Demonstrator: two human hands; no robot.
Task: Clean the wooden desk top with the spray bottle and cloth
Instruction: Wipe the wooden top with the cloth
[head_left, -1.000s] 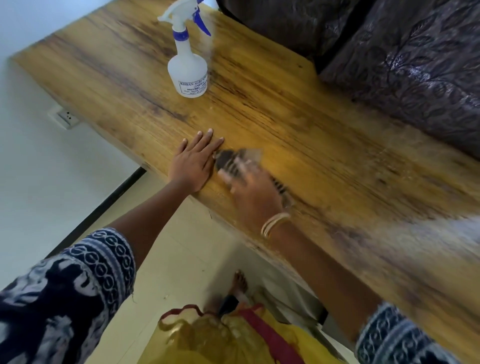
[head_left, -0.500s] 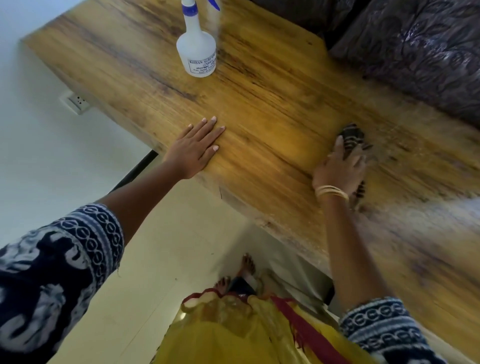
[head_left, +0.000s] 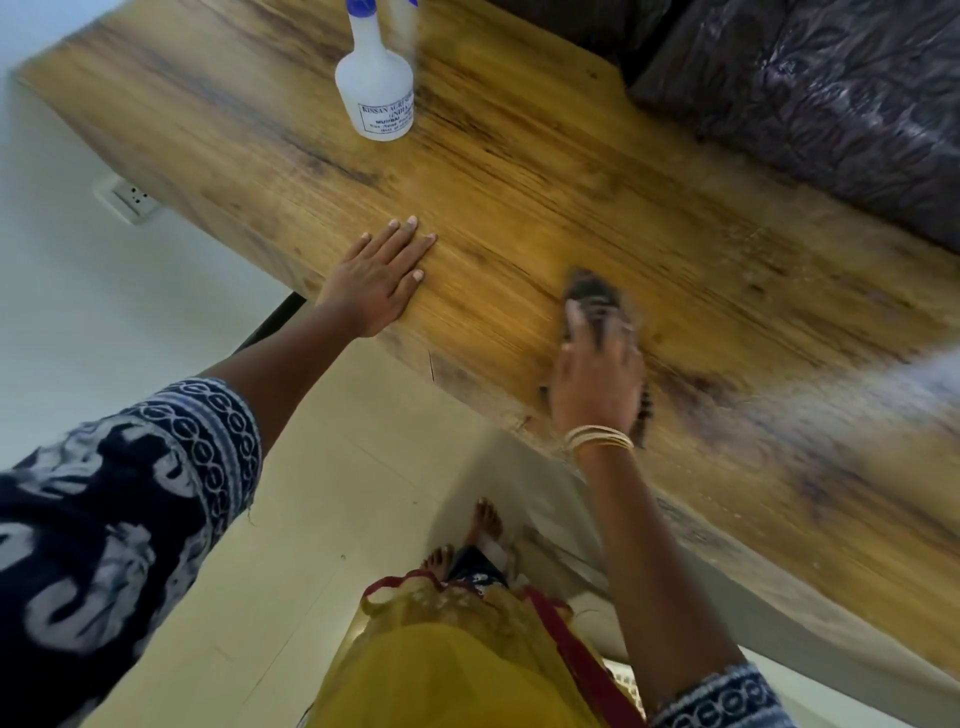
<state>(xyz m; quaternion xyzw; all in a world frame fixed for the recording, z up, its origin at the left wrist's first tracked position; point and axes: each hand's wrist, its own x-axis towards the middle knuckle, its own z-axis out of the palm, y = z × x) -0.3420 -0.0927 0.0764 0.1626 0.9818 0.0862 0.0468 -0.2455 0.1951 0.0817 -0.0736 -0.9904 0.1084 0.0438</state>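
Left hand (head_left: 376, 278) flat on surface (head_left: 519, 171), fingers straight; right hand (head_left: 597, 379) fingers pressing cloth (head_left: 592, 291); spray bottle (head_left: 375, 88) upright.

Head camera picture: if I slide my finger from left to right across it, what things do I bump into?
Wall socket → left hand, flat on the desk → spray bottle → right hand on the dark cloth → dark patterned fabric.
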